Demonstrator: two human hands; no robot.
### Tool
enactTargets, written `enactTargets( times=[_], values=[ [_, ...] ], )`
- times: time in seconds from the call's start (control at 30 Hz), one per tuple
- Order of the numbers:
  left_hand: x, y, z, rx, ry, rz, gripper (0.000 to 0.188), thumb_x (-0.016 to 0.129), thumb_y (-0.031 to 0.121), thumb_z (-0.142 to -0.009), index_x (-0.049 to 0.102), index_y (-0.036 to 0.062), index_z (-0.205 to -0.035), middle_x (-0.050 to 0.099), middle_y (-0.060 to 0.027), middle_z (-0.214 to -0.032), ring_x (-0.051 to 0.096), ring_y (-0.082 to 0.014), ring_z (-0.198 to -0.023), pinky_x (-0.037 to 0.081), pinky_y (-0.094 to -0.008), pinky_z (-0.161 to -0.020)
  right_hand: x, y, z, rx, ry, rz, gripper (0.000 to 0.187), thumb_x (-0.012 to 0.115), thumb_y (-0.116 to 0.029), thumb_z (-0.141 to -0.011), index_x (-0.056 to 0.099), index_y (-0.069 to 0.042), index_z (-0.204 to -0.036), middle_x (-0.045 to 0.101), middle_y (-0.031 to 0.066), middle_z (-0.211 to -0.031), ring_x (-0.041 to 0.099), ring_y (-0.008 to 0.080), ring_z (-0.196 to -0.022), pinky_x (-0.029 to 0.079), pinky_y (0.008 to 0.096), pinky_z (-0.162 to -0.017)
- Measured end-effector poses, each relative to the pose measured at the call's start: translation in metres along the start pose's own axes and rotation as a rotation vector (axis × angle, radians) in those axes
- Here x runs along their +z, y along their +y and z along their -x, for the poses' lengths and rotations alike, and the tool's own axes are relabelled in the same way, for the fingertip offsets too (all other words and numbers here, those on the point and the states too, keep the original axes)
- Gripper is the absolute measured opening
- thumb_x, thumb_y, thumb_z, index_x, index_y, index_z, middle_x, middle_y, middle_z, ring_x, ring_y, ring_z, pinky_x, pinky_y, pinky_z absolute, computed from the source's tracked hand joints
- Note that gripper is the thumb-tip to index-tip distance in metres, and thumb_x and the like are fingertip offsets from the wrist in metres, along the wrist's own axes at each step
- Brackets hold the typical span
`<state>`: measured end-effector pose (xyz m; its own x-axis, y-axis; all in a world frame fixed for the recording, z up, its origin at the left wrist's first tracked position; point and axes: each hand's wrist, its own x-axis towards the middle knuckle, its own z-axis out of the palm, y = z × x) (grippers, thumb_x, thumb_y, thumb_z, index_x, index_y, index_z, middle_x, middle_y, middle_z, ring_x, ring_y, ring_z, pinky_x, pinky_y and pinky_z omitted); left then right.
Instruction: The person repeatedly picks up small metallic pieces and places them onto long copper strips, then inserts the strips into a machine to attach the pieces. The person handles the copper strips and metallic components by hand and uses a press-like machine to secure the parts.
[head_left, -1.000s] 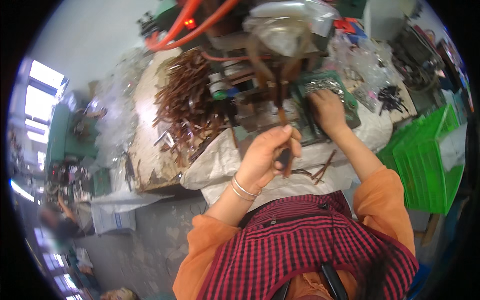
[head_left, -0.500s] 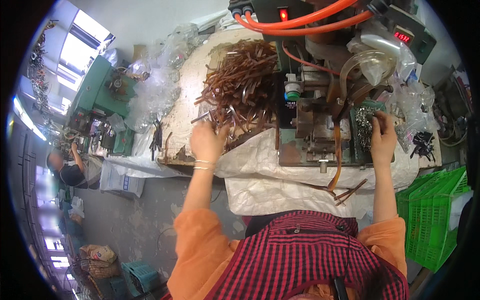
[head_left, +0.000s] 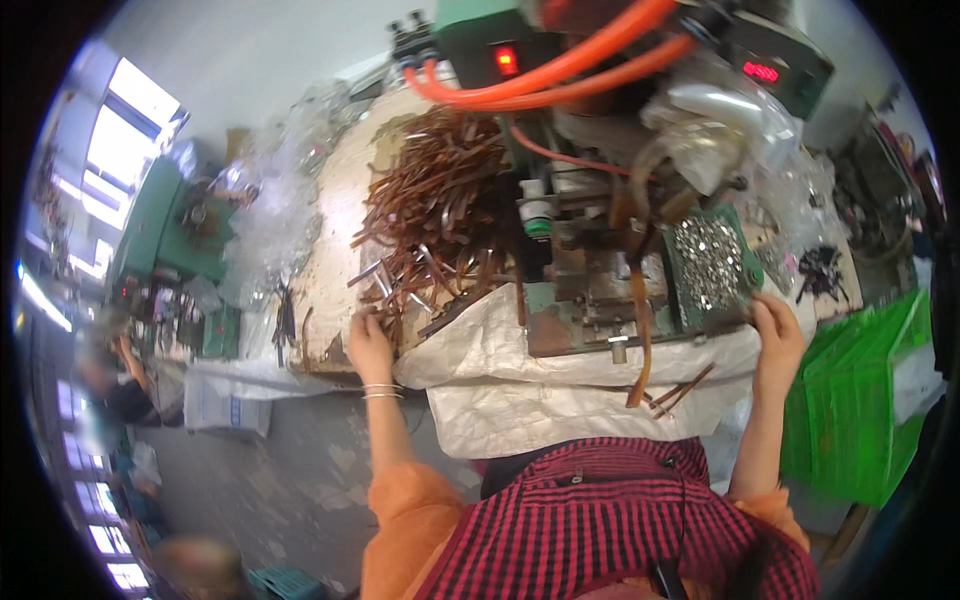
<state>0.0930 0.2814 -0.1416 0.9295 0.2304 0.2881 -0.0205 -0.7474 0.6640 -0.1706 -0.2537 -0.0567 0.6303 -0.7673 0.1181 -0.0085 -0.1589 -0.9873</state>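
My left hand [head_left: 370, 345] is at the front edge of a heap of brown leather-like strips [head_left: 430, 190], fingers curled together; whether a strip is in them cannot be made out. Several strips at the front of the heap have shiny metal-looking ends. My right hand [head_left: 778, 340] is at the near right corner of a green tray [head_left: 690, 312] full of small shiny metal pieces [head_left: 708, 262]. Its thumb and fingers are drawn together, and anything between them is too small to see. Between my hands stands a green machine [head_left: 590, 290], with a long brown strip [head_left: 640, 330] hanging down its front.
Orange hoses [head_left: 560, 85] arch across the top of the machine. A white woven sheet [head_left: 500, 400] covers the table's front edge, with a few loose strips [head_left: 680, 392] there. A green plastic crate [head_left: 850, 410] stands at the right. Another person [head_left: 130, 385] sits at the far left.
My left hand has drawn back from the strips toward the table edge. My right hand has moved off the metal pieces to the tray's near corner. The view has shifted.
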Motion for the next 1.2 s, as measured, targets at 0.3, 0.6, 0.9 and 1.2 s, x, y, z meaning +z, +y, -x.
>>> enactTargets(
  times=[0.3,0.6,0.9,1.2],
  values=[
    [0.021,0.151,0.016,0.063,0.029,0.301,0.014,0.072,0.015,-0.096,0.073,0.0011,-0.098,0.07,-0.0038,-0.077,0.062,-0.0098,-0.069,0.049,-0.0271,-0.064,0.149,-0.084,-0.009,-0.284,-0.29,0.001,0.029,0.058,-0.001,-0.096,0.059,0.0,-0.125,0.073,0.0154,-0.105,0.071,0.0218,-0.095,0.053,0.0322,-0.086],
    [-0.037,0.299,0.064,0.451,-0.389,1.39,0.009,0.066,0.003,-0.099,0.07,-0.0049,-0.101,0.073,-0.0123,-0.099,0.067,-0.0135,-0.087,0.053,-0.026,-0.079,0.162,-0.088,0.007,-0.19,-0.307,-0.315,0.042,0.055,0.001,-0.096,0.047,0.002,-0.137,0.072,0.0115,-0.105,0.067,0.0141,-0.095,0.049,0.0261,-0.085],
    [-0.009,0.305,0.07,1.081,-0.122,0.752,0.019,0.078,-0.004,-0.079,0.074,0.0008,-0.097,0.077,-0.015,-0.098,0.074,-0.026,-0.082,0.06,-0.0326,-0.075,0.127,-0.114,0.008,-0.278,-0.473,0.095,0.062,0.061,-0.005,-0.085,0.049,0.0,-0.145,0.062,0.0296,-0.132,0.062,0.0407,-0.124,0.047,0.0439,-0.107],
    [0.03,0.307,0.1,1.461,-0.132,0.562,0.031,0.09,0.007,-0.07,0.075,0.0072,-0.096,0.076,-0.0112,-0.099,0.063,-0.0162,-0.057,0.045,-0.0282,-0.046,0.063,0.006,-0.045,-0.596,0.097,0.806,0.016,0.075,-0.011,-0.082,0.071,-0.005,-0.096,0.066,0.0178,-0.124,0.057,0.0399,-0.125,0.048,0.0471,-0.1]
  ],
)
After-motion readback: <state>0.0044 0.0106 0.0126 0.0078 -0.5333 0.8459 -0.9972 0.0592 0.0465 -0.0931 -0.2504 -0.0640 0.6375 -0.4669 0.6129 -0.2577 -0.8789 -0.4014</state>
